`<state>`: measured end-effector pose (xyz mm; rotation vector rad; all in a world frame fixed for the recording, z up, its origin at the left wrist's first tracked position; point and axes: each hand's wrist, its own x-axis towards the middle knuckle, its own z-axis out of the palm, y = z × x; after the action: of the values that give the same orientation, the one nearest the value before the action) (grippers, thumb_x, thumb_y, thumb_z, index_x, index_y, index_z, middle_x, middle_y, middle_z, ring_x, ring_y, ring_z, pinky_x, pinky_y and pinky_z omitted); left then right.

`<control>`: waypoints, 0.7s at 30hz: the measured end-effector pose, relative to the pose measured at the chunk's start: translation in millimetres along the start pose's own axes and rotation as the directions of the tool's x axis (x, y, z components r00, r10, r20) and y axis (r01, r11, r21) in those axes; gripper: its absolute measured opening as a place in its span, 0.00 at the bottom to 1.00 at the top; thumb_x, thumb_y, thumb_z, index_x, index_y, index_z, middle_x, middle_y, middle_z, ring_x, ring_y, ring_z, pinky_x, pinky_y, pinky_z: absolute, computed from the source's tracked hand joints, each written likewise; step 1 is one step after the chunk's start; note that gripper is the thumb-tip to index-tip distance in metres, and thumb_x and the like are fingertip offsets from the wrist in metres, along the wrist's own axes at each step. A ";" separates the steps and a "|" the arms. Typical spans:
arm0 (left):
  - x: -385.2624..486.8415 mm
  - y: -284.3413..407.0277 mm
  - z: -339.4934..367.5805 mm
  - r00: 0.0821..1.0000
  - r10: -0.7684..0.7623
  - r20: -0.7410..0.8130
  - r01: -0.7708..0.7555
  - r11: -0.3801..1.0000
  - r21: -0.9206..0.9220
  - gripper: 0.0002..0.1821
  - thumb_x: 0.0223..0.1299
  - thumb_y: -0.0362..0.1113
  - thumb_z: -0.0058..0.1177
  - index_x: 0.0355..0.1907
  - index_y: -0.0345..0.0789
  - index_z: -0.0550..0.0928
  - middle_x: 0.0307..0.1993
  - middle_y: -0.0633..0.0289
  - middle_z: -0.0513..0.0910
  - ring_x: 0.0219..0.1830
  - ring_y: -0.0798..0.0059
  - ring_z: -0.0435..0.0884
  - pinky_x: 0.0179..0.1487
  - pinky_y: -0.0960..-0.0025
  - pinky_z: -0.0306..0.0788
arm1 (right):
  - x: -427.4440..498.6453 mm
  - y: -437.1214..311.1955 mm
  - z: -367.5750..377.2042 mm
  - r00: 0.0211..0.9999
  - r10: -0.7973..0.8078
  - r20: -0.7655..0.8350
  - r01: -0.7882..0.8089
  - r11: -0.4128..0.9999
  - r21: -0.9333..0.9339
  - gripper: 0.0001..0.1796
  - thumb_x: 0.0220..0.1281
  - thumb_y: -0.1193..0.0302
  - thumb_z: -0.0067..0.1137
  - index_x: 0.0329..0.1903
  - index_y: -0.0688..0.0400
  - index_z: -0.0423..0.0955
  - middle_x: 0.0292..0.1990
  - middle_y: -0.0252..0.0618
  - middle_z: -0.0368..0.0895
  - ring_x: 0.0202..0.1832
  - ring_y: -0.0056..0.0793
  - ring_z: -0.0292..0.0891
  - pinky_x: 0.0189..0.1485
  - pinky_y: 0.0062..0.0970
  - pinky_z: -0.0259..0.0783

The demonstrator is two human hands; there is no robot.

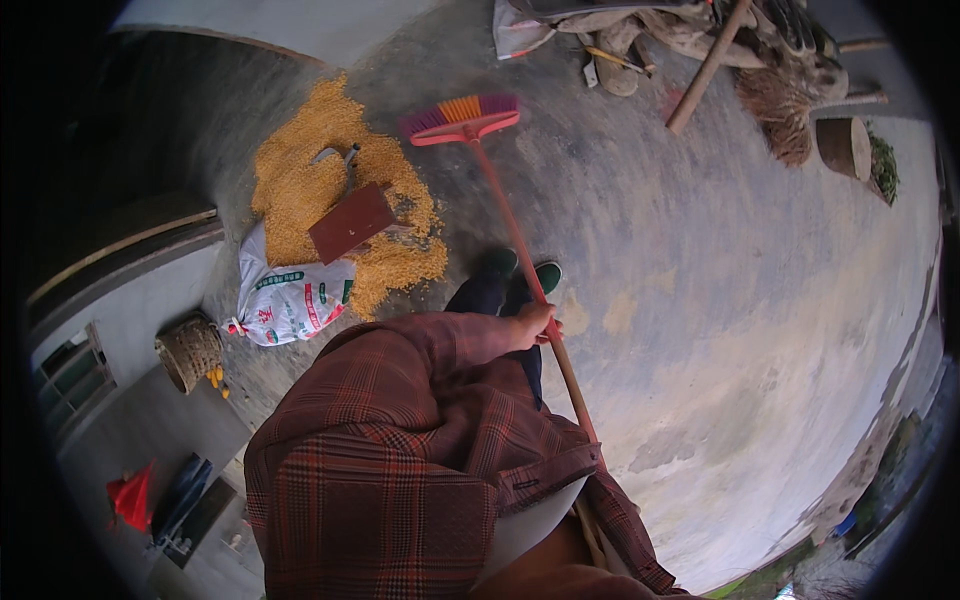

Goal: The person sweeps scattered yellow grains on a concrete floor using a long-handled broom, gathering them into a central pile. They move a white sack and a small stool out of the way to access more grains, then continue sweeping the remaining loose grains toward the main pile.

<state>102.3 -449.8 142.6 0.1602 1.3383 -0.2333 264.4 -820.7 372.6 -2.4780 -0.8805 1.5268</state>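
Note:
My left hand is wrapped around the long handle of a broom, in front of my legs. The broom's pink head has purple and orange bristles and is over the concrete floor, just right of a spread heap of yellow corn kernels. Lower down, the handle passes behind the flap of my plaid shirt. My right hand is not in view. In the kernels lie a brown wooden stool or board and a curved metal blade. A white printed sack touches the heap's near edge.
A woven basket with several corn cobs beside it is at the left. At the upper right are a wooden pole, a straw broom, a log section and piled sacks. My green shoes stand near the handle.

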 end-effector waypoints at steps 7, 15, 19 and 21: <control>4.6 90.3 -73.6 0.938 0.316 -0.141 -0.342 0.907 -0.247 0.13 0.60 0.48 0.45 0.37 0.41 0.69 0.29 0.63 0.78 0.29 0.66 0.81 0.31 0.66 0.72 | 117.5 -145.0 -43.6 0.970 -0.241 -0.034 0.240 0.970 -0.024 0.17 0.44 0.76 0.59 0.42 0.59 0.73 0.18 0.45 0.74 0.20 0.37 0.76 0.21 0.30 0.68; 45.7 257.6 -216.8 0.788 0.570 -0.234 -0.615 0.708 -0.347 0.13 0.59 0.48 0.47 0.37 0.42 0.71 0.27 0.63 0.77 0.28 0.68 0.79 0.29 0.63 0.73 | 259.4 -333.6 -30.3 0.872 -0.487 0.053 0.489 0.871 -0.051 0.17 0.47 0.76 0.56 0.44 0.62 0.71 0.22 0.49 0.75 0.24 0.43 0.75 0.26 0.29 0.69; 65.5 286.0 -291.0 0.810 0.359 -0.464 -0.576 0.637 -0.512 0.11 0.59 0.44 0.45 0.37 0.40 0.70 0.24 0.63 0.73 0.24 0.71 0.75 0.27 0.62 0.73 | 299.8 -417.0 -13.4 0.875 -0.355 0.328 0.379 0.925 -0.008 0.17 0.47 0.77 0.58 0.44 0.64 0.72 0.20 0.44 0.71 0.26 0.16 0.66 0.29 0.23 0.67; 31.7 272.7 -267.6 0.819 0.302 -0.488 -0.552 0.648 -0.525 0.12 0.59 0.45 0.47 0.37 0.40 0.68 0.21 0.64 0.69 0.21 0.72 0.71 0.28 0.62 0.74 | 293.3 -399.6 -20.6 0.898 -0.328 0.294 0.346 0.938 -0.009 0.16 0.48 0.76 0.56 0.44 0.63 0.72 0.21 0.44 0.72 0.25 0.19 0.66 0.29 0.24 0.67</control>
<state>-72.7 -122.5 46.6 -0.0750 1.6268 0.7252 210.6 -332.8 300.5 -2.0198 -1.3399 1.7746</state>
